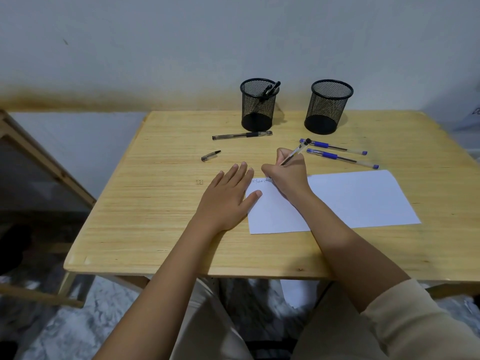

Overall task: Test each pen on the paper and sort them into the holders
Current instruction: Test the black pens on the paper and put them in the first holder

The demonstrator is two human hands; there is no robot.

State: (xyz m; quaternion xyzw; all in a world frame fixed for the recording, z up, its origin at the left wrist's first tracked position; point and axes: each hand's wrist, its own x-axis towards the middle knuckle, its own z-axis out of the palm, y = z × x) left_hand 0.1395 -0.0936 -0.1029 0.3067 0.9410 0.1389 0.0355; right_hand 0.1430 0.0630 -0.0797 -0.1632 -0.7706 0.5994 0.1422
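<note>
My right hand [287, 178] grips a black pen [298, 149] with its tip on the top left corner of the white paper [363, 198], beside some scribbled marks. My left hand [226, 196] lies flat with fingers apart, its thumb pressing the paper's left edge. A black pen cap [210, 155] lies loose on the table. One capped black pen [241, 135] lies in front of the left mesh holder [257, 105], which has black pens in it. Two blue pens [333, 146] [342, 159] lie in front of the right mesh holder [328, 106], which looks empty.
The wooden table [155, 203] stands against a pale wall. A second wooden frame [39, 165] stands to the left. A patterned grey floor shows below the table's front edge.
</note>
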